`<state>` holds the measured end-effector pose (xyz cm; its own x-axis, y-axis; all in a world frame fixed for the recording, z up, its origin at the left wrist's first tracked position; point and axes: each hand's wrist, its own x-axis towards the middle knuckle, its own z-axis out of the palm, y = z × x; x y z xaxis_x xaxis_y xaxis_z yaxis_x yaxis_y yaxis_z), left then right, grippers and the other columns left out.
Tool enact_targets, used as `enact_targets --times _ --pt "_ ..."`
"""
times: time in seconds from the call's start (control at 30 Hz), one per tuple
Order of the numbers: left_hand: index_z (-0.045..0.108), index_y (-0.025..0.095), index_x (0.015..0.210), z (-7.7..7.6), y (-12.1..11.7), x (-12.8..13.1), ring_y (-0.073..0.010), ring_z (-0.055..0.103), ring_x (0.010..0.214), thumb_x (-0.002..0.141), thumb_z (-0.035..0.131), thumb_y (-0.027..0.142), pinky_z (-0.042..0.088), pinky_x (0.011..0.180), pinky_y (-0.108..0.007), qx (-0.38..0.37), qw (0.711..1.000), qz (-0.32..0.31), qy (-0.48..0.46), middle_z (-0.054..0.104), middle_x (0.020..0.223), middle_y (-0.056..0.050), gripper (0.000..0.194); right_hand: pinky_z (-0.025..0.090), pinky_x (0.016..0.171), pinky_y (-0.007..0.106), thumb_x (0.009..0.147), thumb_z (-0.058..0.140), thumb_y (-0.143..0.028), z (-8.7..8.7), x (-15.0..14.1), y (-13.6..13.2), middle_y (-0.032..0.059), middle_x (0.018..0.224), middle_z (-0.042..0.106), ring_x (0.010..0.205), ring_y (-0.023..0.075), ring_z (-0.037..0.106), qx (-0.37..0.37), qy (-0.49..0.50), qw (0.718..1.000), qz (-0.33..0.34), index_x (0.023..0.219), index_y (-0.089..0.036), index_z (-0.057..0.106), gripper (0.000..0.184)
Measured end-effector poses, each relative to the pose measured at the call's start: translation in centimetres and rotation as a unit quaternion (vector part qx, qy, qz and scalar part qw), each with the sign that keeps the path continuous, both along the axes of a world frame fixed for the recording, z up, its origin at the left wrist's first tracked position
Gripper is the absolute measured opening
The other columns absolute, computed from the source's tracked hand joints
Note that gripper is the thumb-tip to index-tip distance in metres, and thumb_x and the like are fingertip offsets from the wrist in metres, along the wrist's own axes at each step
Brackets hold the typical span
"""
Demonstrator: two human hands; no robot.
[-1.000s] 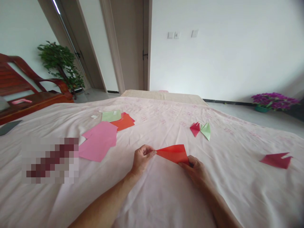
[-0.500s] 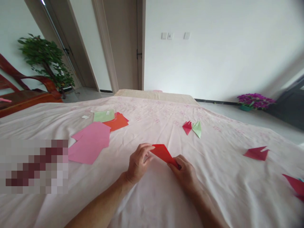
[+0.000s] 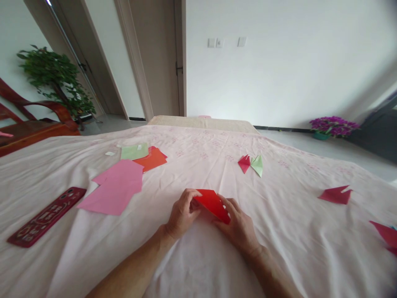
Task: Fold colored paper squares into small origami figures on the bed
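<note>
A folded piece of red paper (image 3: 212, 202) is held between both hands just above the cloth. My left hand (image 3: 182, 210) pinches its left corner between thumb and fingers. At the paper's right end, my right hand (image 3: 238, 225) grips the edge, fingers on the far side and thumb nearer me; part of that edge is hidden. Beyond the hands lie a small folded red paper shape (image 3: 244, 164) and a light green one (image 3: 257, 165), side by side. Farther right rests a dark red folded paper (image 3: 336, 195), with another red folded piece (image 3: 386, 235) near the frame's edge.
Pink paper sheets (image 3: 119, 188) lie on the left, near orange paper (image 3: 154, 160) and light green paper (image 3: 134, 151). A dark red phone (image 3: 46, 217) lies closer on the left. The pale flowered cloth (image 3: 192, 265) has wrinkles. A wooden chair (image 3: 46, 128) stands far left.
My right hand has shifted its grip up along the red paper's right edge, and the paper now shows a broader face. The left hand keeps its pinch. The phone's blurring has gone.
</note>
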<state>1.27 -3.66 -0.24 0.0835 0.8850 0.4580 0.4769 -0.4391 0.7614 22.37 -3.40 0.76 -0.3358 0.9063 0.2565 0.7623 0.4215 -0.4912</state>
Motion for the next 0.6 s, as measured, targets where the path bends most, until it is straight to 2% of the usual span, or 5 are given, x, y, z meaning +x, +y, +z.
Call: enact_targets --times 0.13,0.23,0.3,0.43,0.6 --pt "0.061 0.024 0.093 0.4 -0.2 -0.4 -0.0191 0.060 0.101 0.074 0.054 0.001 0.049 0.088 -0.031 0.003 0.997 -0.066 0.041 0.063 0.101 -0.004 0.030 0.057 0.077 0.040 0.076 0.068 -0.043 0.1 0.2 -0.2 0.0131 0.142 0.040 0.113 0.0286 0.057 0.039 0.041 0.997 0.044 0.149 -0.027 0.021 0.089" --pt "0.060 0.022 0.082 0.6 0.1 -1.3 -0.0200 0.061 0.098 0.073 0.053 0.002 0.049 0.087 -0.031 -0.017 0.996 -0.080 0.025 0.064 0.101 -0.006 0.022 0.053 0.090 0.042 0.089 0.054 -0.040 0.4 1.0 -0.1 0.0131 0.148 0.032 0.126 0.0289 0.047 0.089 0.087 0.987 0.097 0.146 -0.027 0.031 0.063" --pt "0.058 0.021 0.079 0.8 0.7 -1.9 -0.0205 0.061 0.098 0.072 0.052 0.004 0.049 0.086 -0.032 -0.029 0.996 -0.083 0.014 0.063 0.103 -0.006 0.019 0.053 0.088 0.039 0.095 0.043 -0.026 0.5 1.7 0.0 0.0109 0.145 0.036 0.123 0.0256 0.050 0.140 0.106 0.980 0.096 0.138 -0.030 0.046 0.043" --pt "0.061 0.020 0.082 1.4 2.3 -2.3 -0.0191 0.061 0.090 0.077 0.050 0.010 0.049 0.081 -0.030 -0.049 0.995 -0.078 0.045 0.063 0.096 -0.005 0.015 0.053 0.084 0.038 0.091 0.041 -0.007 1.0 1.7 -0.7 0.0100 0.134 0.050 0.119 0.0239 0.054 0.282 0.090 0.950 0.101 0.129 -0.031 0.055 0.047" --pt "0.067 0.019 0.087 2.6 3.9 -1.3 -0.0191 0.061 0.092 0.079 0.054 0.016 0.049 0.085 -0.030 -0.069 0.982 -0.152 0.090 0.065 0.101 -0.006 0.016 0.048 0.096 0.037 0.095 0.039 -0.012 3.1 -1.0 -1.6 0.0076 0.125 0.062 0.130 0.0208 0.044 0.338 -0.036 0.901 0.271 0.126 -0.019 0.056 0.037"
